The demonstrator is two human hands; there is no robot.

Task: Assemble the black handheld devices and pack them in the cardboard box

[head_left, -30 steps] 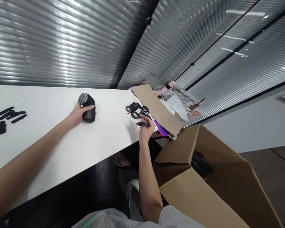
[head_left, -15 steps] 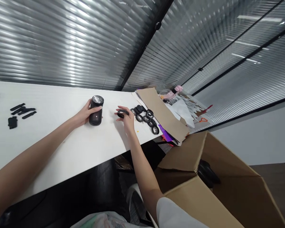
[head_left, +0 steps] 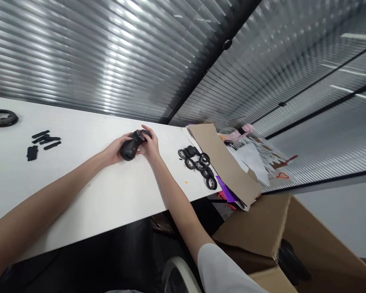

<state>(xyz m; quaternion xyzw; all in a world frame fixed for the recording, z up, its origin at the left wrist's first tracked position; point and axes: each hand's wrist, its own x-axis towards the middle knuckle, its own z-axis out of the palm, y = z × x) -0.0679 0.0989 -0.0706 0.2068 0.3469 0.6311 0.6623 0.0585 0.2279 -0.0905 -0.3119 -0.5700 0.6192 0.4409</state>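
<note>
My left hand (head_left: pixel 114 149) is wrapped round a black cylindrical device (head_left: pixel 129 150), tilted with its top toward the right. A black ring (head_left: pixel 146 133) is in the fingers of my right hand (head_left: pixel 151 143), held against the top end of the device, so the device's metal mesh is hidden. Several black rings (head_left: pixel 200 165) and small black parts lie in a cluster on the white table (head_left: pixel 131 195), to the right of my hands.
Flat black strips (head_left: pixel 47 139) and a large black ring (head_left: pixel 2 118) lie at the left. Cardboard sheets (head_left: pixel 222 156) cover the table's right end. An open cardboard box (head_left: pixel 253 228) stands at the lower right.
My right hand has brought the black ring left to the device's top. The device has gone from upright to tilted right. The view has shifted, showing the large ring at the left.
</note>
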